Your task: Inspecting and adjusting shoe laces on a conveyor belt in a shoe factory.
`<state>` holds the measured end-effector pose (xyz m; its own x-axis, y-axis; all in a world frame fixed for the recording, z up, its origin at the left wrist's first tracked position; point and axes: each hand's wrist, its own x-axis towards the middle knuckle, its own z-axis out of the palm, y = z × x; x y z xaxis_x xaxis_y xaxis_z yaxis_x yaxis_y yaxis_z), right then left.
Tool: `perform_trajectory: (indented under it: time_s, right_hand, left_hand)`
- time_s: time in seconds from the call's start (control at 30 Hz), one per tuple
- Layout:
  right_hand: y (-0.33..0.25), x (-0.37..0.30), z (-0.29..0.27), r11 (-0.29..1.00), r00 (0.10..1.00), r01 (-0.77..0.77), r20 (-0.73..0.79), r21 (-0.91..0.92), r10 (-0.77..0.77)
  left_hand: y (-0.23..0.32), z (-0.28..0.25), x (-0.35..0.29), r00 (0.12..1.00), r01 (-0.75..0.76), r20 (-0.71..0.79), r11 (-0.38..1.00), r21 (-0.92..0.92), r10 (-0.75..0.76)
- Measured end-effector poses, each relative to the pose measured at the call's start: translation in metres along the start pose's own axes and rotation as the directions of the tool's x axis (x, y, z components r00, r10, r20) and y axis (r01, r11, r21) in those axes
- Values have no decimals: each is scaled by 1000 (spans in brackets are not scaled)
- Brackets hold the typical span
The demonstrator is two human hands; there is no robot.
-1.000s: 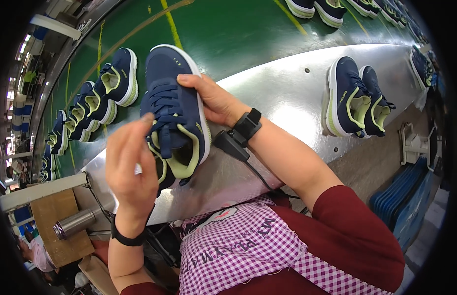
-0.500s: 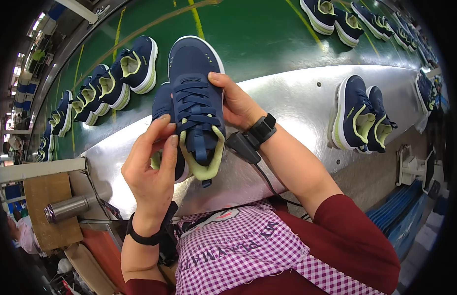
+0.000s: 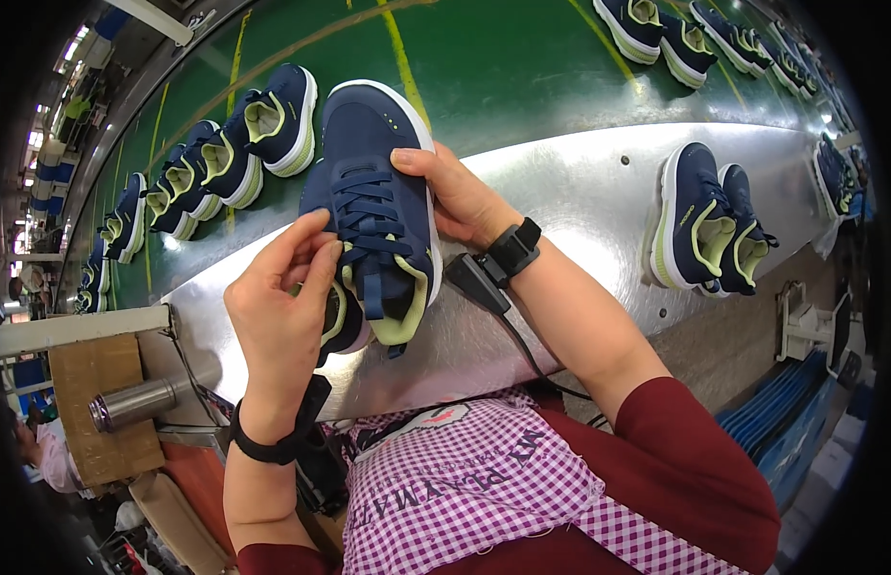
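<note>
A navy sneaker [image 3: 369, 144] with flat crossed laces, a white sole and a pale green lining is held up in front of me, toe pointing away. My right hand [image 3: 455, 196] grips its right side, thumb on the upper near the laces. My left hand [image 3: 273, 302] is closed in a pinch at the shoe's left side, beside the lace edge; whatever lies between the fingertips is too small to make out. A second navy sneaker [image 3: 342, 324] shows partly beneath the held one, mostly covered by it and by my left fingers.
A shiny metal ledge [image 3: 551, 192] runs along a green conveyor belt [image 3: 484, 67]. A pair of matching sneakers [image 3: 699, 216] stands on the ledge at right. More sneakers [image 3: 230, 153] line the belt at left and far right. A metal cylinder [image 3: 134, 404] sits at lower left.
The held sneaker has tilted, with its toe a little lower and its right side showing more. My left hand has shifted slightly left and up, still pinched beside the laces.
</note>
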<state>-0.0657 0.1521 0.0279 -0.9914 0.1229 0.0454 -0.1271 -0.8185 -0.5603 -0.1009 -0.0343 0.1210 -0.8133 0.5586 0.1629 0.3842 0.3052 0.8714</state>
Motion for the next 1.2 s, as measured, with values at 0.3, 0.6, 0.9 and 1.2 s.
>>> perform_trajectory:
  time_s: [0.3, 0.6, 0.9, 1.2]
  right_hand:
    - [1, 3, 4, 1000, 1000, -2, 0, -3, 2]
    - [3, 4, 3, 1000, 1000, -19, -13, -1, 19]
    - [7, 6, 1, 998, 999, -40, -21, 39, 41]
    - [5, 4, 10, 1000, 999, -7, 32, -15, 8]
  left_hand:
    - [1, -1, 6, 891, -417, 65, 751, 513, 450]
    - [-2, 4, 2, 883, -359, -48, 739, 570, 466]
    - [-7, -15, -8, 940, -340, 160, 870, 356, 301]
    - [31, -9, 30, 807, -587, 282, 756, 291, 518]
